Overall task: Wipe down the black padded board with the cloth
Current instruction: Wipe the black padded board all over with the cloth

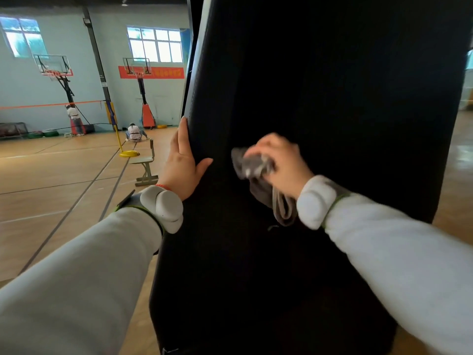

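Note:
A tall black padded board (332, 98) stands upright in front of me and fills the middle and right of the view. My right hand (279, 162) grips a bunched grey cloth (256, 167) and presses it against the board's face at about mid height; the hand is blurred. A loose end of the cloth hangs down below my right wrist. My left hand (183, 162) holds the board's left edge, thumb on the front face and fingers wrapped round the side.
This is a gym hall with a wooden floor (64, 188). A small chair (146, 162) stands left of the board, a yellow net-post base (129, 153) beyond it. Two basketball stands (144, 98) and two people are far off by the back wall.

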